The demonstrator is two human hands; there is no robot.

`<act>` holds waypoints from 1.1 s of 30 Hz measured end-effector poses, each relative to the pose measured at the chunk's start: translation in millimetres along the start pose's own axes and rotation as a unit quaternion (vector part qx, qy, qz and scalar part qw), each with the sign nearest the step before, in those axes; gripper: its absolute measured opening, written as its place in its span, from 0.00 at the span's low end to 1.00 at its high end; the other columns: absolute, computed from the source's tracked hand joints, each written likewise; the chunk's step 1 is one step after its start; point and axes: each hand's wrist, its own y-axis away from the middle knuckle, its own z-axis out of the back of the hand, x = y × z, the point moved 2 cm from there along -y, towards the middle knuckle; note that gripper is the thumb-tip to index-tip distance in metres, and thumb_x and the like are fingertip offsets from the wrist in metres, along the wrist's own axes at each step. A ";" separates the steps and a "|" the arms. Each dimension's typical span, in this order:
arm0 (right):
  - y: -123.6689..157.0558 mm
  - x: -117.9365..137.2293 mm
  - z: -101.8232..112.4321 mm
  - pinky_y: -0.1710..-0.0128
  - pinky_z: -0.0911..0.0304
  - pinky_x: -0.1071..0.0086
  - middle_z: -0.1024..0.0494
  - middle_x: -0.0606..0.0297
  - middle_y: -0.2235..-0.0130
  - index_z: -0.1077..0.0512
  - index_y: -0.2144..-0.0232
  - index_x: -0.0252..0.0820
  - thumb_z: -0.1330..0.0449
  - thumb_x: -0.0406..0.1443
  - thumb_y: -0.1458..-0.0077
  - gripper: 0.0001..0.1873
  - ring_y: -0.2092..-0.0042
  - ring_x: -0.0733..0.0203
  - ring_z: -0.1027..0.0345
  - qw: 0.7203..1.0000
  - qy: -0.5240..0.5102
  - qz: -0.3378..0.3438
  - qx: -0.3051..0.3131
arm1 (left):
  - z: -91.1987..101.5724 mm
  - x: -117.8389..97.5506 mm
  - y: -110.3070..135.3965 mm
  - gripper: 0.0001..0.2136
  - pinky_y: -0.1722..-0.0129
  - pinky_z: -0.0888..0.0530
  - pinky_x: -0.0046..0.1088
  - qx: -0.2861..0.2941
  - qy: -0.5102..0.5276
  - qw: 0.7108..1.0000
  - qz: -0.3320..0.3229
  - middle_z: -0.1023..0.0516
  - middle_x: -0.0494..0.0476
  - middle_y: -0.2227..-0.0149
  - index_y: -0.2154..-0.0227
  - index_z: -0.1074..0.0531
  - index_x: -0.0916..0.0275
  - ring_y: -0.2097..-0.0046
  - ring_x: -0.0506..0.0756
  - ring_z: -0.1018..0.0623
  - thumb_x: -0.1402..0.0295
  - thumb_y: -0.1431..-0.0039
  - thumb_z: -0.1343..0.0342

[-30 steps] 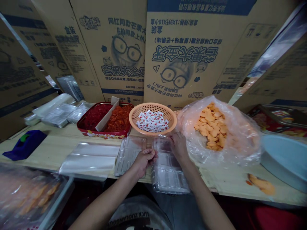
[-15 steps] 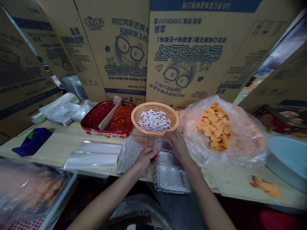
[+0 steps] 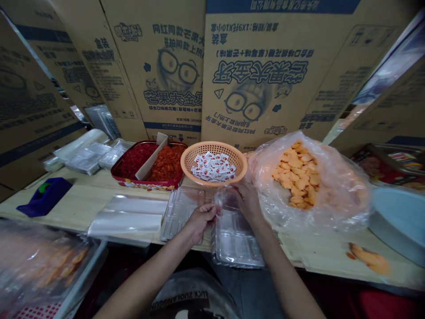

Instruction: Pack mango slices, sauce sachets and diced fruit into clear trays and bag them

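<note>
Just left of the stack of clear plastic trays [image 3: 239,241], my left hand [image 3: 202,219] is closed, thumb and forefinger pinched at the upper tray's left edge. My right hand [image 3: 247,199] has curled fingers on the far right part of the same tray, below the basket; its fingertips are partly hidden. Another clear compartment tray [image 3: 181,208] lies flat to the left, partly behind my left hand. Directly beyond the hands stands an orange perforated basket [image 3: 241,166] holding small white and red sachets [image 3: 213,167].
To the left are a red divided tin [image 3: 149,184] of red and orange pieces, clear film sleeves [image 3: 129,215] and a blue tape dispenser [image 3: 46,195]. At right are a plastic bag [image 3: 335,195] of orange pieces and a pale blue basin [image 3: 398,221]. Cardboard boxes [image 3: 259,40] wall the back.
The view has shifted very slightly. Both hands stay at the tray stack in nearly the same pose, the right hand moving a little to the right.
</note>
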 end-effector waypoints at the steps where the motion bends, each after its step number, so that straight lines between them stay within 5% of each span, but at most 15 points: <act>1: 0.3 -0.3 0.4 0.58 0.42 0.62 0.25 0.58 0.62 0.28 0.63 0.40 0.51 0.40 0.41 0.14 0.58 0.56 0.34 1.000 0.002 0.000 -0.006 | -0.1 -0.1 0.0 0.17 0.74 0.40 0.21 -0.001 0.001 1.000 0.002 0.27 0.51 0.75 0.73 0.26 0.65 0.76 0.45 0.34 0.59 0.65 0.33; 33: -0.2 3.7 6.3 0.58 0.47 0.62 0.25 0.60 0.63 0.28 0.63 0.42 0.54 0.41 0.40 0.16 0.59 0.56 0.35 0.999 0.022 -0.027 -0.002 | -3.3 -11.5 4.3 0.15 0.70 0.38 0.22 0.013 0.002 1.000 0.021 0.25 0.54 0.70 0.74 0.25 0.65 0.72 0.46 0.32 0.63 0.67 0.32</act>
